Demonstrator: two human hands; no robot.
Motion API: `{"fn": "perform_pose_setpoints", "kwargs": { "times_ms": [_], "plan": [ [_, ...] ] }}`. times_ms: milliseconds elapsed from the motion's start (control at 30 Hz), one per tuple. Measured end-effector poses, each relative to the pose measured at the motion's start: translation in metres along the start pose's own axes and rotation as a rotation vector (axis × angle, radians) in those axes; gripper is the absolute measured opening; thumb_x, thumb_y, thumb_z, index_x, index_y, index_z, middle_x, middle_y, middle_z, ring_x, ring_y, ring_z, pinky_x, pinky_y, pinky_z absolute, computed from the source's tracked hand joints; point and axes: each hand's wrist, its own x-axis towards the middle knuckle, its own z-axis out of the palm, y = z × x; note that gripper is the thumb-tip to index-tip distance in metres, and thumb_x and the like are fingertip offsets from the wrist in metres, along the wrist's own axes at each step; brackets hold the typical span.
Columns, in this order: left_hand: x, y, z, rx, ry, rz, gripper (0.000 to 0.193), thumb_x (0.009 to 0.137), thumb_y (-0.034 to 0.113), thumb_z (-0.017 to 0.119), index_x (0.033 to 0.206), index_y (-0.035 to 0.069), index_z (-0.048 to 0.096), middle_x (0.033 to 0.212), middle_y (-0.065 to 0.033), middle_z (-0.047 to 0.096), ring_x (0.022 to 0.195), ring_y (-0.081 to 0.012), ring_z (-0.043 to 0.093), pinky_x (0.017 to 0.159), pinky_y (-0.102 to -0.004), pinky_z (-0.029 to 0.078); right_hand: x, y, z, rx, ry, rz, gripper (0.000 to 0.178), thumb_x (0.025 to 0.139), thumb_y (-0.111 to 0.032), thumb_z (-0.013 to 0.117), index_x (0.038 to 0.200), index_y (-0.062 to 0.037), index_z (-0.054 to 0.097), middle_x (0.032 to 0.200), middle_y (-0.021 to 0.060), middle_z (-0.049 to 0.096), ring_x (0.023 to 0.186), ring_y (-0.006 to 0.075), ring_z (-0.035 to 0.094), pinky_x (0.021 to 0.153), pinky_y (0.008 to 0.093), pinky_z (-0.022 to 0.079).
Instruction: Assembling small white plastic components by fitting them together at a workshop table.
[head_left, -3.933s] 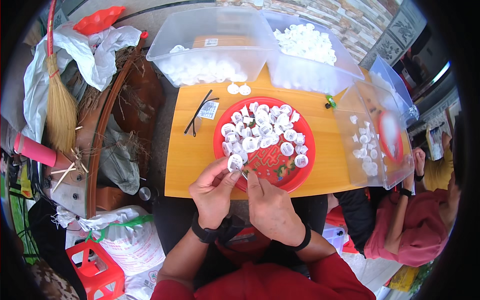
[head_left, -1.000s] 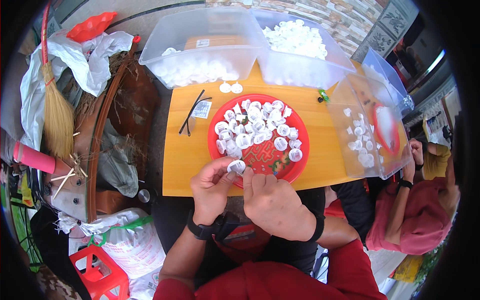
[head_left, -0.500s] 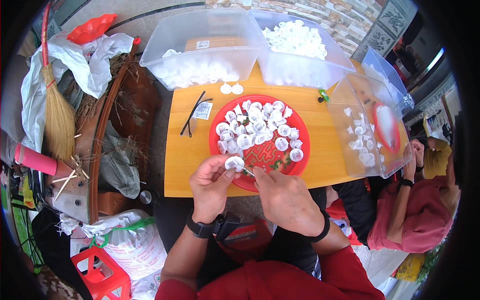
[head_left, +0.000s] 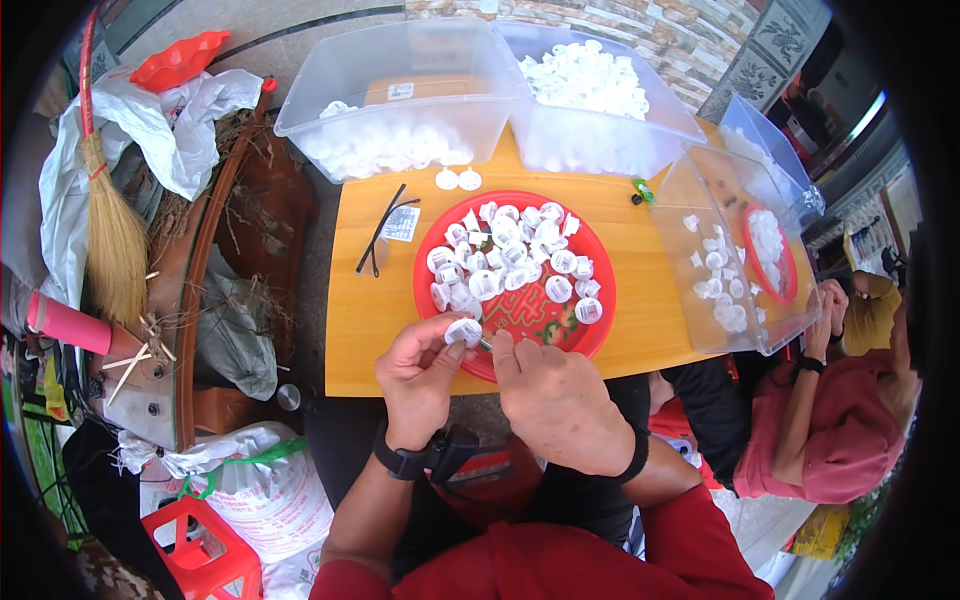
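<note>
My left hand [head_left: 415,385] pinches a round white plastic part [head_left: 462,332] between thumb and fingers, just over the near left rim of a red round tray [head_left: 608,300]. Closed round a thin metal tool [head_left: 486,343], my right hand [head_left: 562,405] brings its tip against the part's right side. The tool's grip is hidden inside the hand, so its exact kind does not show. Inside the tray lie many similar white plastic parts [head_left: 515,250], heaped toward its far side, with the printed bottom showing nearer me.
Behind the tray stand two clear bins [head_left: 400,110] [head_left: 600,150] of white parts. Folded glasses [head_left: 380,230] and two white discs [head_left: 458,179] lie on the wooden table [head_left: 360,340]. Another clear bin [head_left: 690,230] stands at the right, near a co-worker [head_left: 815,430]. A broom [head_left: 115,230] leans at left.
My right hand has shifted slightly left and down, and the tool's tip sits closer in against the white part. My left hand keeps its pinch. The whole view has slid a little.
</note>
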Motion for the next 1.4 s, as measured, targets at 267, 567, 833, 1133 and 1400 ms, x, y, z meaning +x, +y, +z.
{"fn": "perform_pose_setpoints", "kwargs": {
  "times_ms": [267, 567, 833, 1133, 1400],
  "plan": [
    [0.001, -0.001, -0.001, 0.064, 0.04, 0.021, 0.026, 0.081, -0.013, 0.051, 0.105, -0.004, 0.055, 0.096, -0.0113, 0.062, 0.084, -0.0145, 0.06, 0.073, -0.0245, 0.049, 0.008, -0.001, 0.006, 0.081, -0.048, 0.056, 0.026, 0.066, -0.006, 0.057, 0.088, 0.0066, 0.055, 0.065, 0.0105, 0.054, 0.06, 0.0217, 0.059, 0.05, 0.0286, 0.046],
    [0.01, 0.004, -0.014, -0.51, -0.094, -0.241, 0.024, 0.085, -0.004, 0.05, 0.109, -0.004, 0.054, 0.098, -0.0149, 0.061, 0.082, -0.0187, 0.06, 0.071, -0.0266, 0.049, 0.001, 0.008, 0.013, 0.916, 0.25, 0.333, 0.011, 0.081, 0.0, 0.051, 0.092, 0.0039, 0.053, 0.068, 0.0201, 0.056, 0.062, 0.0344, 0.058, 0.053, 0.0384, 0.044],
    [0.008, 0.005, -0.012, -0.51, -0.135, -0.253, 0.026, 0.085, -0.004, 0.05, 0.111, -0.003, 0.053, 0.098, -0.0145, 0.061, 0.083, -0.019, 0.061, 0.07, -0.0259, 0.05, -0.008, 0.003, 0.013, 1.109, 0.214, 0.426, 0.017, 0.082, -0.001, 0.053, 0.099, 0.0004, 0.057, 0.066, 0.0173, 0.054, 0.054, 0.0251, 0.054, 0.051, 0.03, 0.041],
    [0.004, 0.006, -0.01, -0.492, -0.171, -0.218, 0.025, 0.084, -0.005, 0.052, 0.109, -0.003, 0.053, 0.097, -0.0134, 0.061, 0.083, -0.0182, 0.06, 0.07, -0.0256, 0.049, -0.01, 0.003, 0.015, 1.073, 0.244, 0.423, 0.019, 0.082, -0.001, 0.054, 0.1, 0.0001, 0.058, 0.068, 0.0146, 0.056, 0.055, 0.0168, 0.054, 0.051, 0.027, 0.041],
    [0.003, 0.005, -0.01, -0.424, -0.158, -0.169, 0.023, 0.083, -0.005, 0.053, 0.106, -0.004, 0.054, 0.098, -0.0152, 0.061, 0.082, -0.0181, 0.061, 0.07, -0.0265, 0.05, -0.008, 0.0, 0.011, 1.106, 0.257, 0.461, 0.015, 0.082, -0.003, 0.056, 0.096, 0.0011, 0.059, 0.068, 0.0124, 0.058, 0.056, 0.013, 0.053, 0.051, 0.0266, 0.041]
  ]
}}
